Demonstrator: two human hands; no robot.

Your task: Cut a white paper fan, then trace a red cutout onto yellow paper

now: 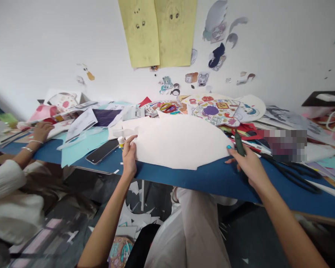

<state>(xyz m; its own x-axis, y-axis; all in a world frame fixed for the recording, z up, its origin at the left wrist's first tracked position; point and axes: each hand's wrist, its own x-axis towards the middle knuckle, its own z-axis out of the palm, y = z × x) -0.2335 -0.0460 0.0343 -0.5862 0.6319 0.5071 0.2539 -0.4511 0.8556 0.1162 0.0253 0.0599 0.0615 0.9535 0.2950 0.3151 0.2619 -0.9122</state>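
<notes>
A large white cut paper sheet lies on the blue table in front of me. My left hand grips the sheet's left edge, fingers closed over it. Just beside that hand stands a small glue bottle. My right hand rests at the sheet's right edge and holds a dark green pen-like tool, fingers closed round it.
A black phone lies on pale blue paper at the left. Black scissors lie to the right. Colourful cut-outs and discs crowd the table's back. Another person's hand with bracelets rests at far left. Paper scraps litter the floor.
</notes>
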